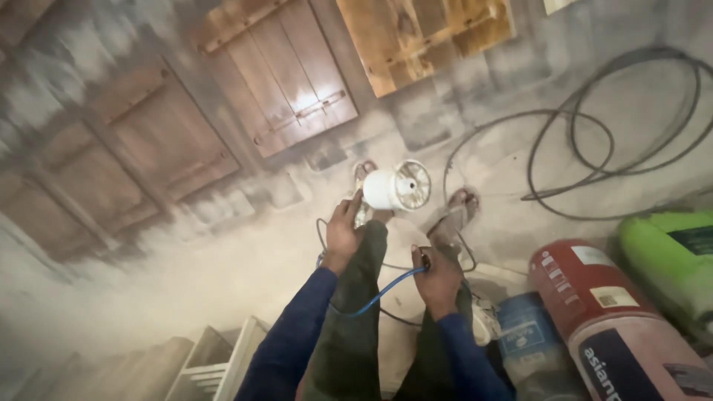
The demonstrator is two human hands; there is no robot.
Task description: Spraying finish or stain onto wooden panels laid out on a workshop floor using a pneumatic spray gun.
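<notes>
Right, near first: lower middle of the frame, right hand (437, 278) closed around the end of the blue hose (386, 291) at a dark fitting; grip looks firm. Left hand (343, 232), just above and left, curled on the handle of the white spray gun (386, 188), cup tipped sideways, open mouth facing right. Hose sags between the two hands across the legs. To do this well, probably keep the gun steady, line the fitting up straight, and keep the slack off the sandalled feet (459, 212). Lower right: red drum (594, 286), green container (668, 256), blue can (529, 338), close beside. Farther off, black cable loops (594, 141) lie on the dusty floor at upper right; wooden shutters (286, 70) lie along the top.
</notes>
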